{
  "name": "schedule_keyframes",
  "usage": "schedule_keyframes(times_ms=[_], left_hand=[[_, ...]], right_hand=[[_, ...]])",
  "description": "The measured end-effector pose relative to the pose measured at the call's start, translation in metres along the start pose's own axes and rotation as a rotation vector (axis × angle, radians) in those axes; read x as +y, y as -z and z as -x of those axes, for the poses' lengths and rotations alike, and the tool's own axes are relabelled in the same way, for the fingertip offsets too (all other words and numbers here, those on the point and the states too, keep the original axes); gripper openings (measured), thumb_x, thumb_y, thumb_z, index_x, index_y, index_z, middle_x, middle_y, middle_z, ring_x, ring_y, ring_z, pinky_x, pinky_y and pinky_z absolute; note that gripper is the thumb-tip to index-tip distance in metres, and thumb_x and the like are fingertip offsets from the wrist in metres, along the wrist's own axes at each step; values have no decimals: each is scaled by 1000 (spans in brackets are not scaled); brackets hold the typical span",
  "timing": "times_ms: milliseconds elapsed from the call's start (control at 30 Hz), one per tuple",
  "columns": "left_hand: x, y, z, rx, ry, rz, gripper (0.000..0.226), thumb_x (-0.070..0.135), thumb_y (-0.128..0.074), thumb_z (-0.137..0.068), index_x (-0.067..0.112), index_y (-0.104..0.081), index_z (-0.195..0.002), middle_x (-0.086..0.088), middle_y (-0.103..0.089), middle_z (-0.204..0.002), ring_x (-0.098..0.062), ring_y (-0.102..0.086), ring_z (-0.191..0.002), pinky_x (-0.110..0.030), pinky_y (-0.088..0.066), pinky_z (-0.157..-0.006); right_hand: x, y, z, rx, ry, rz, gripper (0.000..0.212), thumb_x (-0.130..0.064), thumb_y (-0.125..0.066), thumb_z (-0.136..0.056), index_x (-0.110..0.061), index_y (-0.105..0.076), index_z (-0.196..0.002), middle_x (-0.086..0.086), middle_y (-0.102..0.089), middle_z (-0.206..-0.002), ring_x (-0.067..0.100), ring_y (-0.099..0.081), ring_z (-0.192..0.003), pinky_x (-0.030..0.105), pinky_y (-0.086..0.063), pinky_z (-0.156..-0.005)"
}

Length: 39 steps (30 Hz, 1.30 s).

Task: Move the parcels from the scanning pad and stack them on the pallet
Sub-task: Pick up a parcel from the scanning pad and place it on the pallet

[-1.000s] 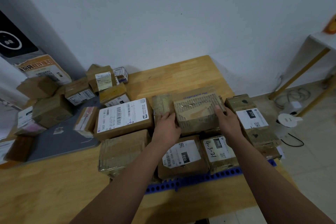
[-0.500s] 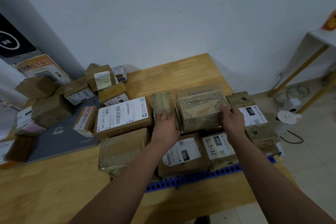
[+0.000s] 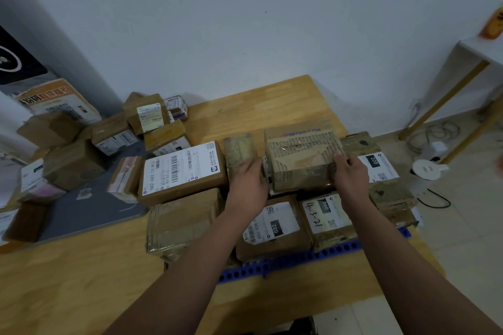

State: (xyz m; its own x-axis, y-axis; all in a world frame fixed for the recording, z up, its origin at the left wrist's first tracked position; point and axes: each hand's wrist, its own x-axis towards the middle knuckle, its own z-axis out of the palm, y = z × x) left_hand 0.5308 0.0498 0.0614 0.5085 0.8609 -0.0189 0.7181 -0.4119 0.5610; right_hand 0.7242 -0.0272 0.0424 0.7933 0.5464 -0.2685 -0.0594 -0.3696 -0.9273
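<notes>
Nearest the table's (image 3: 81,280) front edge, toward its right end, is the blue pallet (image 3: 285,264), loaded with brown parcels. The front row has a taped box (image 3: 185,220), a box marked 032 (image 3: 272,228) and one with 4-3-21 handwritten on its label (image 3: 326,215).

Both hands are just behind those, on a torn-tape box (image 3: 302,160) that sits on top of the lower layer, mid-pallet. The right hand (image 3: 351,174) grips its right side, thumb over the top edge. The left hand (image 3: 247,185) lies against its left side, fingers down the gap beside a narrow parcel (image 3: 241,149); honestly can't tell if it's really gripping.

A big-label box (image 3: 182,171) is to the left and a box marked 220 (image 3: 378,168) to the right.

Further left, along the table's left edge, the grey pad (image 3: 89,212) has a bunch more parcels (image 3: 73,163) piled on and around it, running back to the far left corner by the wall.
</notes>
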Motion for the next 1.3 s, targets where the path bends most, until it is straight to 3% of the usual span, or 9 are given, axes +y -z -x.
schedule_keyframes(times_ms=[100, 233, 367, 467, 700, 800, 900, 1000, 1300], left_hand=[[10, 4, 5, 78, -12, 123, 43, 16, -40, -103, 15, -42, -146, -7, -52, -139, -16, -50, -123, -26, -39, -105], [30, 4, 23, 52, 21, 227, 50, 38, -37, -104, 21, -34, -151, -3, -65, -101, -8, -60, -78, -21, -41, -65], [36, -3, 37, 43, 24, 289, 57, 43, -40, -102, 24, -26, -153, 5, -43, -145, -2, -47, -118, -24, -37, -96], [37, -7, 47, 26, 65, 305, 59, 45, -40, -101, 25, -22, -154, 1, -33, -153, -11, -37, -134, -22, -32, -98], [30, -11, 61, -10, 94, 229, 65, 46, -41, -100, 27, -12, -155, 3, -25, -149, -10, -50, -114, -28, -46, -94], [29, -9, 70, -4, 93, 222, 59, 45, -39, -101, 30, -17, -153, 5, -26, -145, -10, -51, -109, -38, -48, -99], [27, -5, 81, 11, 87, 213, 52, 40, -41, -101, 29, -26, -150, 5, -26, -145, -4, -44, -108, -27, -44, -97], [29, -7, 91, 13, 80, 203, 49, 39, -43, -101, 29, -31, -148, 7, -29, -141, -4, -44, -110, -21, -41, -93], [29, -1, 111, -24, 94, 167, 48, 38, -44, -100, 32, -32, -147, 8, -29, -139, -3, -52, -99, -23, -46, -85]], right_hand=[[1, 3, 9, -20, 41, -7, 23, -33, -43, -100, -14, -56, -99, 3, -58, -91, 22, -52, -86, 31, -37, -61], [7, 14, 28, -30, 110, -23, 30, -34, -42, -100, -12, -63, -103, -1, -62, -89, 18, -58, -82, 30, -45, -63], [17, 31, 40, -23, 120, -39, 31, -47, -43, -95, -27, -66, -98, 3, -68, -92, 25, -65, -90, 52, -56, -82], [23, 42, 47, -31, 128, -25, 30, -50, -44, -93, -31, -65, -85, 8, -67, -90, 33, -65, -91, 60, -54, -83], [27, 45, 67, -79, 152, 20, 25, -37, -47, -99, -35, -64, -82, 3, -68, -90, 25, -65, -90, 55, -55, -83], [27, 48, 72, -146, 195, 91, 21, -34, -44, -100, -29, -65, -98, -3, -66, -92, 18, -64, -88, 35, -55, -71], [26, 53, 78, -197, 237, 204, 29, -33, -41, -101, -24, -61, -120, -6, -66, -96, 7, -61, -85, 20, -42, -61], [27, 59, 90, -190, 266, 269, 22, -30, -39, -102, -25, -60, -107, -11, -61, -81, -7, -55, -68, 10, -37, -52], [25, 72, 109, -171, 285, 293, 23, -34, -43, -100, -35, -62, -113, -10, -66, -86, 6, -62, -80, 24, -41, -57]])
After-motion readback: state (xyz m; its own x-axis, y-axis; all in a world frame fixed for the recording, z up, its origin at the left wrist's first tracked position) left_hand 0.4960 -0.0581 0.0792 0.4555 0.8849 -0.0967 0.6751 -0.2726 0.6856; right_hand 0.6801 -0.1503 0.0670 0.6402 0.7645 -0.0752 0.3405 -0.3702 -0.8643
